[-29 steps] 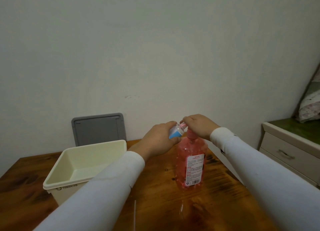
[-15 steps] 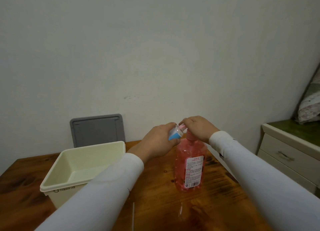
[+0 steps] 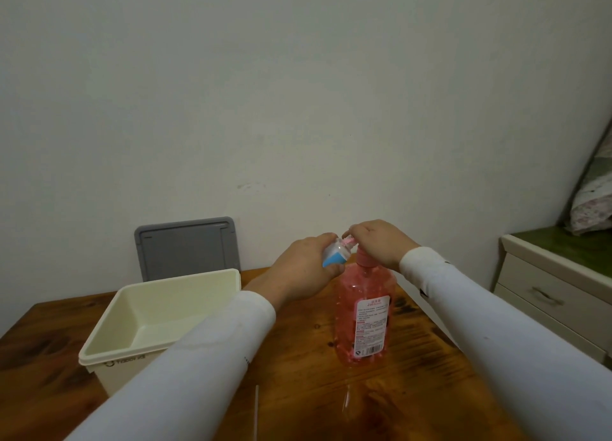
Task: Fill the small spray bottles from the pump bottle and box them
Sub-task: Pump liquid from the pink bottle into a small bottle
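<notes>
The pump bottle (image 3: 362, 311), pink and labelled, stands upright on the wooden table (image 3: 331, 401), nearer its right edge than its left, with bare wood in front of it. The right hand (image 3: 377, 247) lies over the pump head, fingers curled down on it. The left hand (image 3: 303, 273) grips a small spray bottle (image 3: 335, 257), tilted with its open mouth against the pump spout. To the left, apart from the bottle, a cream box (image 3: 109, 353) sits open under the left sleeve (image 3: 198, 358). A grey lid (image 3: 187, 248) leans on the wall behind the box. A cabinet (image 3: 556, 291) stands beyond the table's right edge.
</notes>
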Available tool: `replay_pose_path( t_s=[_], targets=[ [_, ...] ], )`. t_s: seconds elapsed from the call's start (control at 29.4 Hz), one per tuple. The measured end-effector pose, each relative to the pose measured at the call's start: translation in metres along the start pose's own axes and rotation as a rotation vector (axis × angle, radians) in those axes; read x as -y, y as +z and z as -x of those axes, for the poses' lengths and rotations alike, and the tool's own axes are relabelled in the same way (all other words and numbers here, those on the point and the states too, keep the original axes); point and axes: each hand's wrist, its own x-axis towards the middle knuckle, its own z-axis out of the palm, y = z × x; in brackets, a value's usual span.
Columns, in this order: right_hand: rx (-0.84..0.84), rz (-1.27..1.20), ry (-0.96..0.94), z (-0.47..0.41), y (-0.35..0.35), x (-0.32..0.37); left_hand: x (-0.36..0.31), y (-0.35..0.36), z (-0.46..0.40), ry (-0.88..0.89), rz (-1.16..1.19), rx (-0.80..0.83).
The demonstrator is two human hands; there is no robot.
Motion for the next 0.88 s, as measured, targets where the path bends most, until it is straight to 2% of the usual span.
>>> replay_pose_path(
  t_s=[0.31, 0.48, 0.65, 0.71, 0.88],
  targets=[
    [0.002, 0.081, -0.098, -0.01, -0.011, 0.0, -0.003, -0.008, -0.003, 0.033, -0.007, -0.026],
    [0.021, 0.024, -0.037, -0.002, 0.0, -0.004, 0.003, 0.001, -0.001, 0.011, -0.007, -0.003],
    [0.027, 0.151, -0.097, -0.004, -0.005, -0.001, 0.001, -0.001, -0.003, 0.017, -0.017, -0.013],
    [0.02, 0.077, -0.083, -0.005, -0.011, 0.003, -0.001, -0.004, -0.004, 0.026, -0.013, -0.029],
    [0.006, 0.071, -0.047, -0.007, -0.011, 0.001, -0.003, -0.007, -0.003, 0.041, -0.012, -0.036]
  ],
)
